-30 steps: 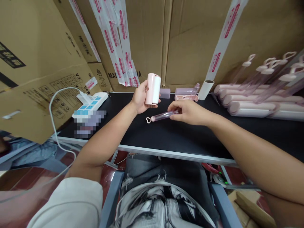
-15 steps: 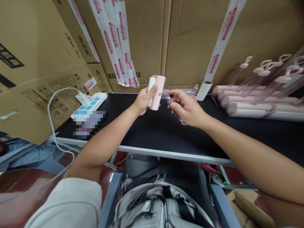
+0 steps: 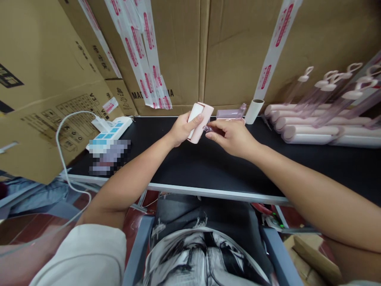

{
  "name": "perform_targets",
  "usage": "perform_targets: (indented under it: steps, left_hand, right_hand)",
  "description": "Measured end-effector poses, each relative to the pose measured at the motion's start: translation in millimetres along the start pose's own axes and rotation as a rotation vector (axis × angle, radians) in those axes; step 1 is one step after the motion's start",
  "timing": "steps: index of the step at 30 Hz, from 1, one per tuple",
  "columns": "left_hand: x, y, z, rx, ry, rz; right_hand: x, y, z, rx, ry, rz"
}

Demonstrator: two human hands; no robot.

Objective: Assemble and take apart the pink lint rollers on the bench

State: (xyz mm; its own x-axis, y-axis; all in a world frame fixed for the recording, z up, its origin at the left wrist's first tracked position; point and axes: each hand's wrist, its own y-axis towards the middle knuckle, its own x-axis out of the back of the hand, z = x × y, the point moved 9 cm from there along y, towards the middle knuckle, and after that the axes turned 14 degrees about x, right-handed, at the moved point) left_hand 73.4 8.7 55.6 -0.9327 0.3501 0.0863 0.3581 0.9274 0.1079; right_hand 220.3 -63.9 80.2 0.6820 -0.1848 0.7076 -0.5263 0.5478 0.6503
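Note:
My left hand point(image 3: 181, 129) is closed round a pink-and-white handheld device body point(image 3: 203, 124), tilted to the right above the black table. The thumb lies across its front. My right hand point(image 3: 238, 137) is closed on a small translucent purple part point(image 3: 207, 128); its tip is at the device's right side, though contact is not clear. My fingers hide most of that part. Behind the right hand lies a translucent purple container point(image 3: 229, 114) with a nozzle-like end. A white open-topped cylinder point(image 3: 254, 111) stands beside it.
Several pink-and-white devices point(image 3: 309, 132) with clear tubes and looped caps are piled at the right. A white power strip point(image 3: 114, 129) with a cable point(image 3: 59, 135) sits at the left. Cardboard sheets point(image 3: 178, 47) wall the black table point(image 3: 184, 167). A blurred-out item lies near the strip.
The device has tilted further right and sits slightly lower. My right hand has come left, bringing the purple part up to the device's side and uncovering more of the container behind.

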Motion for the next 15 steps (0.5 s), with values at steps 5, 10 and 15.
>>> perform_targets:
  steps: [5, 10, 15]
  left_hand:
    - [1.5, 3.2, 1.4, -0.021, 0.063, -0.002]
    - [-0.1, 3.0, -1.9, -0.062, 0.129, -0.015]
    - [-2.3, -1.0, -7.0, -0.088, 0.259, -0.088]
  right_hand:
    - [-9.0, -1.6, -3.0, -0.026, -0.001, 0.083]
    - [-10.8, -2.4, -0.3, -0.017, -0.044, 0.094]
    - [-12.9, -3.5, -1.6, -0.078, -0.103, 0.113]
